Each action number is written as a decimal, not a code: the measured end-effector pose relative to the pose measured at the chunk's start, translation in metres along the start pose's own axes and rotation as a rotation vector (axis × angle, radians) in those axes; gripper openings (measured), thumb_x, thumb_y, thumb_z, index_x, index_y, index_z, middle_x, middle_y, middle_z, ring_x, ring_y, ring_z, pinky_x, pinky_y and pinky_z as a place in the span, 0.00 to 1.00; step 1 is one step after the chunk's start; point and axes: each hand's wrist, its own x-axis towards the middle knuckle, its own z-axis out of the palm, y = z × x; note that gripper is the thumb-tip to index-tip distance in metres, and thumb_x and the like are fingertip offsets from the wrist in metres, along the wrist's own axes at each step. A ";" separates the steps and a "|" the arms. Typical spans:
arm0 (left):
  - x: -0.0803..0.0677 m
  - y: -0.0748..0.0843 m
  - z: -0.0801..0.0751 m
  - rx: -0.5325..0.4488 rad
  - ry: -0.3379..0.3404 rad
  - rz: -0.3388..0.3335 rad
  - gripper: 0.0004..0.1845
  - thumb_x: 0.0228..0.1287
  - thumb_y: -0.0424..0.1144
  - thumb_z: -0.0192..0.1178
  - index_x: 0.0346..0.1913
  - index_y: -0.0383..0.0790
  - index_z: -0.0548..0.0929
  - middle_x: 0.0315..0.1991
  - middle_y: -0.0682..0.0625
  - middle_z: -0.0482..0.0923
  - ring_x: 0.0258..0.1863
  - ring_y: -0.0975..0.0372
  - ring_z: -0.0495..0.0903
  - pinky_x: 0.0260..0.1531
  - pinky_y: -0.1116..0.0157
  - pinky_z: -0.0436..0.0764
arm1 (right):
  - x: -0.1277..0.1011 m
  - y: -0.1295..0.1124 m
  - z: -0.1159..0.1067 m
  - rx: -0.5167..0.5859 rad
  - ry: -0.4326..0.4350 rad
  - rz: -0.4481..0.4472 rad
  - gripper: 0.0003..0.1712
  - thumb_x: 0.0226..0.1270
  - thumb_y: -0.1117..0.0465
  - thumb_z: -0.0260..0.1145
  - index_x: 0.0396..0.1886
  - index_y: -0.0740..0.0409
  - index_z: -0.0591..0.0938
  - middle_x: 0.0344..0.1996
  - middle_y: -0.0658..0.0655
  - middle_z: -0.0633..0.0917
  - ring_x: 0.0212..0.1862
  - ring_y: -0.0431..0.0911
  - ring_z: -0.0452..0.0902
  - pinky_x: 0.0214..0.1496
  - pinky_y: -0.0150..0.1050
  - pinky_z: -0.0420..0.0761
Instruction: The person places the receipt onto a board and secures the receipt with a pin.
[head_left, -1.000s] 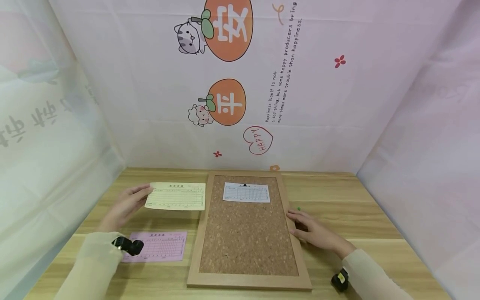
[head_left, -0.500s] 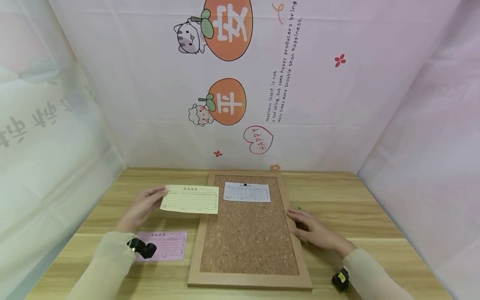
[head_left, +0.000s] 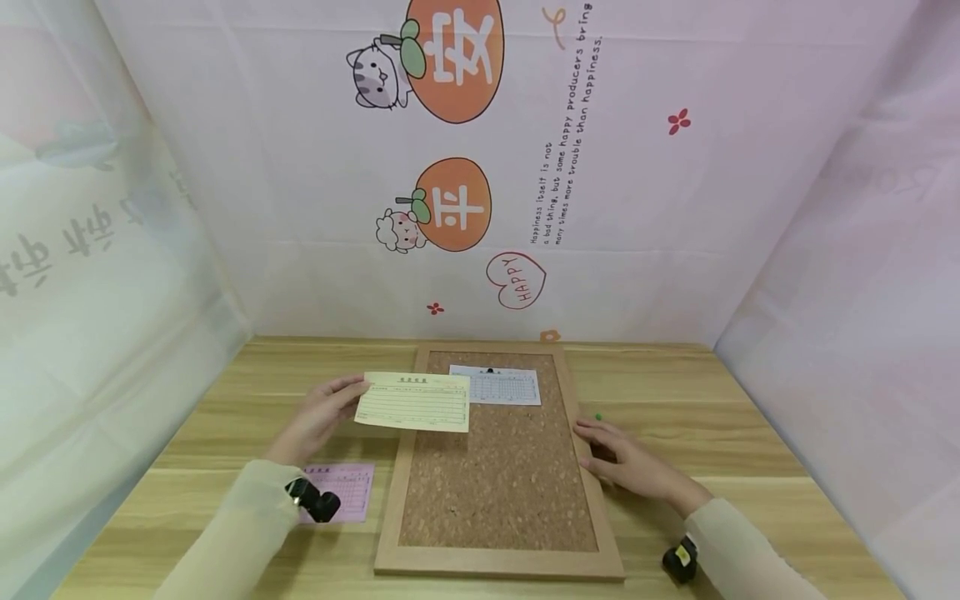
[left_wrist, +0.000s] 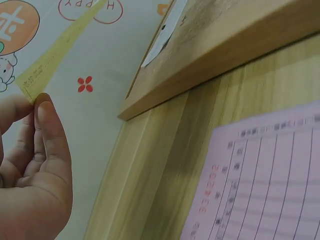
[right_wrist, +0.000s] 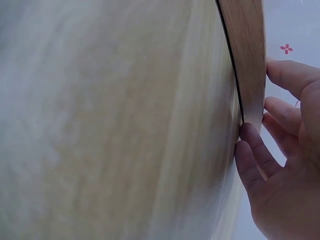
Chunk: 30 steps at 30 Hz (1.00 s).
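Yellow printed paper slip (head_left: pixel 414 402): your left hand (head_left: pixel 315 419) pinches its left edge above the wood-framed cork board (head_left: pixel 495 483). Your right hand (head_left: pixel 630 467) rests flat, fingers extended, against the frame's right side.

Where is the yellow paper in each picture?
Head: yellow paper sits middle-left, pinched by the left hand, overlapping the cork board.
Left wrist: a thin yellow strip at top left, above the fingertips.
Right wrist: not in it.
Shared landmark: the cork board's wooden frame.
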 end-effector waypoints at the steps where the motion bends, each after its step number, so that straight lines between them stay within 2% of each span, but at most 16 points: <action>1: 0.001 0.000 0.003 -0.005 0.000 0.003 0.32 0.75 0.44 0.58 0.71 0.26 0.65 0.62 0.41 0.73 0.57 0.57 0.75 0.59 0.64 0.75 | 0.000 0.000 0.000 0.000 0.001 0.001 0.35 0.77 0.52 0.60 0.75 0.64 0.65 0.76 0.66 0.59 0.75 0.69 0.46 0.69 0.70 0.55; 5: 0.004 -0.004 0.012 -0.035 -0.017 0.016 0.30 0.75 0.42 0.59 0.70 0.25 0.67 0.56 0.46 0.77 0.51 0.59 0.78 0.54 0.65 0.77 | 0.000 -0.002 0.000 -0.006 0.007 0.005 0.35 0.77 0.52 0.60 0.75 0.63 0.65 0.76 0.65 0.59 0.75 0.69 0.46 0.69 0.70 0.54; 16: 0.010 -0.007 0.035 -0.072 -0.039 0.015 0.27 0.75 0.39 0.59 0.68 0.25 0.69 0.52 0.47 0.79 0.48 0.60 0.79 0.52 0.65 0.79 | 0.002 -0.009 -0.004 -0.063 0.006 0.022 0.34 0.76 0.51 0.62 0.74 0.64 0.67 0.74 0.66 0.62 0.74 0.71 0.47 0.69 0.71 0.52; 24: 0.011 -0.008 0.046 -0.079 -0.051 0.009 0.26 0.75 0.39 0.59 0.67 0.25 0.70 0.53 0.45 0.79 0.49 0.58 0.78 0.53 0.64 0.78 | 0.012 -0.022 -0.006 -0.197 0.065 -0.024 0.25 0.74 0.56 0.64 0.65 0.65 0.77 0.65 0.69 0.74 0.66 0.68 0.66 0.65 0.68 0.65; 30: 0.012 -0.009 0.051 -0.073 -0.060 0.005 0.27 0.75 0.39 0.58 0.68 0.25 0.69 0.55 0.43 0.78 0.51 0.57 0.77 0.56 0.63 0.77 | 0.024 -0.027 -0.003 -0.172 0.065 -0.069 0.20 0.73 0.58 0.65 0.60 0.62 0.81 0.57 0.61 0.82 0.60 0.61 0.75 0.62 0.63 0.72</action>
